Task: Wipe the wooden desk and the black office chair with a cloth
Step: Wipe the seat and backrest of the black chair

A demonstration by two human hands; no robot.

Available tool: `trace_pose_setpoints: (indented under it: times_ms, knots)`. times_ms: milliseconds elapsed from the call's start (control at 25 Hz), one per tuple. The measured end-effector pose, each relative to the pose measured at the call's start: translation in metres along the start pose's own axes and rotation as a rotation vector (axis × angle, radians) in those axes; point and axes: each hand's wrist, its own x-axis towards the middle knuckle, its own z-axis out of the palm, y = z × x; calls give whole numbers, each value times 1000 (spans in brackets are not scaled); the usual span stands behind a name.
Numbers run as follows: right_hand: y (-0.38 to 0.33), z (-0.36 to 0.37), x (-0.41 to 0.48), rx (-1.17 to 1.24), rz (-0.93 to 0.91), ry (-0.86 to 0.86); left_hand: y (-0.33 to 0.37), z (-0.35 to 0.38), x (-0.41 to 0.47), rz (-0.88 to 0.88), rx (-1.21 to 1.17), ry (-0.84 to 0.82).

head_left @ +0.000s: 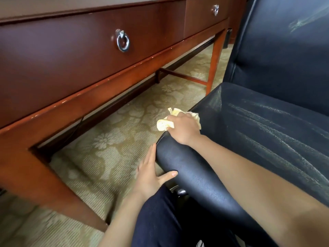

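Note:
The black office chair (pixel 270 132) fills the right side, its seat streaked with dusty wipe marks. My right hand (pixel 184 128) grips a crumpled yellow cloth (pixel 164 123) at the front tip of the chair's padded armrest (pixel 192 173). My left hand (pixel 153 173) lies flat against the armrest's left side, fingers straight, thumb across the top. The wooden desk (pixel 74 56) runs along the left, with two drawers.
Silver ring pulls hang on the near drawer (pixel 122 42) and the far drawer (pixel 216 10). Desk legs (pixel 214 61) and a crossbar stand on patterned green carpet (pixel 114 139). My dark trouser leg (pixel 160 220) is at the bottom. A dark bin (pixel 227 38) stands beyond the desk.

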Motion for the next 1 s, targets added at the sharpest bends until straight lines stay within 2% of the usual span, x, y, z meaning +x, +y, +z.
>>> trace_pose_setpoints:
  times_ms: [200,320,400,600,800,920,1000]
  knots:
    - [-19,-3,-58,111,-166,62,-1,-14,-11,80,-60,-31]
    - [-26,-4,-116,141,-165,100,5,-20,-10,62,-3,-47]
    - [-21,-8,-163,133,-111,141,15,-19,-7,63,69,0]
    - [32,-14,-266,123,174,422,65,11,-5,165,114,77]
    - [100,-38,-338,-10,519,591,96,47,2,239,268,97]
    - [138,-52,-370,-55,815,629,97,52,13,231,343,100]
    - [158,-64,-381,-30,1060,635,97,50,24,163,431,79]
